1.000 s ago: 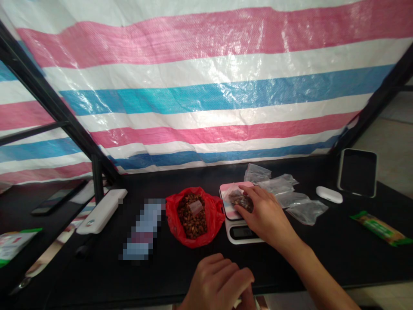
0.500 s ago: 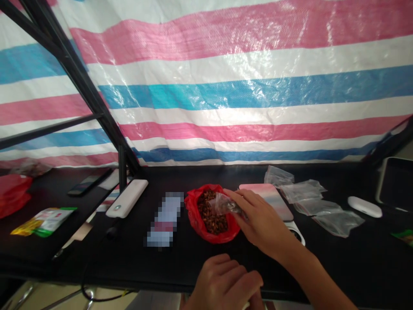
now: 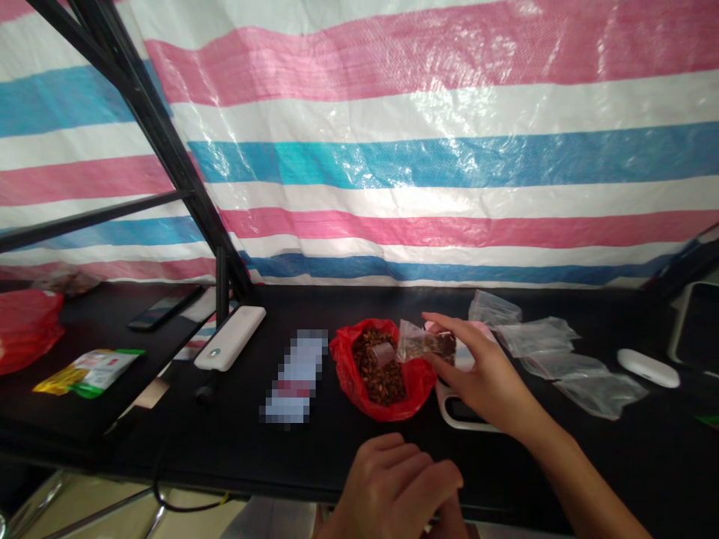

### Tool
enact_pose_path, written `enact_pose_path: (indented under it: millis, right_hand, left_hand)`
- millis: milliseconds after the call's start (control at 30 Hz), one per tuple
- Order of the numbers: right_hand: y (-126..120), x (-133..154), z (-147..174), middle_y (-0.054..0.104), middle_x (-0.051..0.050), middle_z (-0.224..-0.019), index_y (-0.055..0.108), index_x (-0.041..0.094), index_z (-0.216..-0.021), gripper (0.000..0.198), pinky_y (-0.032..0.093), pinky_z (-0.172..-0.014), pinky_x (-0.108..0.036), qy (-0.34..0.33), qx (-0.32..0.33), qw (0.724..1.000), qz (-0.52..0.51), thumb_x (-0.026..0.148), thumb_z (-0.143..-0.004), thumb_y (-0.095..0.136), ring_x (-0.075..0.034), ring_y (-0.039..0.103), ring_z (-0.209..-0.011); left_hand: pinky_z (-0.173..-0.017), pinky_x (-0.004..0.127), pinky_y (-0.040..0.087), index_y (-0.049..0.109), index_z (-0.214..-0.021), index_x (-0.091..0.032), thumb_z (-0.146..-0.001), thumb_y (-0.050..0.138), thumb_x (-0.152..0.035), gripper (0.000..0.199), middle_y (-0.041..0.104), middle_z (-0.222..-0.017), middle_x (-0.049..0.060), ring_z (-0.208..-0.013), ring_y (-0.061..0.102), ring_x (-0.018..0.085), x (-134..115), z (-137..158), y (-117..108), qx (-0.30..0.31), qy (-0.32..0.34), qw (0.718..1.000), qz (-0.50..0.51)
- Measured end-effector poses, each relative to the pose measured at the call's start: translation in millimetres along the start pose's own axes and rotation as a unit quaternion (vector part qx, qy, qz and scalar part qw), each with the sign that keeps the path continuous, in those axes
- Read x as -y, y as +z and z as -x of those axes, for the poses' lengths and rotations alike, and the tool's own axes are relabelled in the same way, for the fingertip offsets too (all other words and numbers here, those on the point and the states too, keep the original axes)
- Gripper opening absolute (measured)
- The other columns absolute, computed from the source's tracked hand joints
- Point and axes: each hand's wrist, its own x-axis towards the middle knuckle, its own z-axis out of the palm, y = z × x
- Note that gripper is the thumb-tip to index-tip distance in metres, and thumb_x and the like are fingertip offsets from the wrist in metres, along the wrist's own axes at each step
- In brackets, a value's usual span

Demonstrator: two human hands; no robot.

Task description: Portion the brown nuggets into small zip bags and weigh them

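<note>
My right hand (image 3: 477, 374) pinches a small clear zip bag (image 3: 413, 340) with brown bits inside, thumb below and fingers above. The bag is tilted, its clear end pointing left over the rim of a red plastic bag (image 3: 413, 389). Brown dried pieces (image 3: 374, 382) fill the red bag, and a small clear plastic piece (image 3: 383, 355), perhaps a scoop, lies on them. Under my right hand is a white digital scale (image 3: 469, 423), partly covered. My left hand (image 3: 393, 483) is closed near the table's front edge; whatever its fingers may hold is hidden.
Several clear zip bags (image 3: 542, 337) lie at the right, beside a white case (image 3: 648, 367). Left of the red bag are a blurred-out flat item (image 3: 297, 374), a white power bank (image 3: 230, 338) and a black metal post (image 3: 222, 277). Striped sheeting (image 3: 393, 165) hangs behind.
My right hand has moved right, bringing the zip bag from above the brown pieces toward the scale. The clear piece now shows on the brown pieces. My left hand stays closed.
</note>
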Motion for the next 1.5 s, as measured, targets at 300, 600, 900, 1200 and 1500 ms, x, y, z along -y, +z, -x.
enact_pose_path:
  millis: [300, 600, 900, 1200, 1500]
  right_hand:
    - [-30.4, -62.8, 15.4, 0.074, -0.009, -0.111, 0.063, 0.026, -0.13, 0.044, 0.045, -0.101, -0.055, 0.065, -0.014, 0.994, 0.081, 0.037, -0.087, 0.065, -0.03, 0.069, -0.102]
    - [-49.4, -57.4, 20.0, 0.066, -0.01, -0.123, 0.059, 0.027, -0.132, 0.042, 0.04, -0.106, -0.053, 0.052, -0.082, 0.988, 0.116, 0.036, -0.091, 0.06, -0.032, 0.06, -0.118]
    - [-59.0, -64.4, 22.3, 0.068, -0.009, -0.117, 0.063, 0.026, -0.119, 0.029, 0.044, -0.102, -0.05, 0.049, -0.148, 0.983, 0.095, 0.031, -0.091, 0.06, -0.029, 0.063, -0.112]
    - [-54.0, -57.9, 23.6, 0.068, -0.007, -0.119, 0.063, 0.027, -0.121, 0.029, 0.041, -0.102, -0.048, 0.043, -0.096, 0.989, 0.109, 0.029, -0.093, 0.059, -0.029, 0.06, -0.114]
    - [-45.3, -50.8, 23.3, 0.067, -0.007, -0.123, 0.062, 0.029, -0.126, 0.032, 0.038, -0.102, -0.049, 0.053, -0.057, 0.99, 0.116, 0.033, -0.094, 0.059, -0.03, 0.057, -0.118]
  left_hand:
    - [-0.046, 0.025, 0.043, 0.056, -0.084, -0.02, -0.068, 0.046, -0.002, 0.026, 0.057, -0.047, -0.006, -0.035, 0.051, 0.01, -5.3, -2.4, 10.3, 0.023, 0.004, 1.0, 0.011]
    - [-0.043, 0.026, 0.038, 0.056, -0.086, -0.02, -0.071, 0.047, -0.001, 0.026, 0.058, -0.048, -0.006, -0.037, 0.051, 0.01, -9.1, -5.1, 26.4, 0.044, 0.015, 0.999, 0.023]
    - [-0.042, 0.026, 0.035, 0.055, -0.083, -0.02, -0.069, 0.046, 0.0, 0.027, 0.06, -0.051, -0.005, -0.036, 0.048, 0.01, -11.7, -6.2, 38.0, 0.052, 0.028, 0.997, 0.056]
    - [-0.042, 0.026, 0.035, 0.055, -0.084, -0.02, -0.068, 0.047, 0.0, 0.027, 0.059, -0.05, -0.005, -0.036, 0.047, 0.01, -12.8, -6.0, 38.5, 0.057, 0.032, 0.997, 0.05]
    - [-0.042, 0.027, 0.032, 0.055, -0.084, -0.02, -0.068, 0.047, 0.0, 0.027, 0.057, -0.05, -0.005, -0.037, 0.046, 0.01, -11.1, -4.0, 38.3, 0.053, 0.037, 0.997, 0.046]
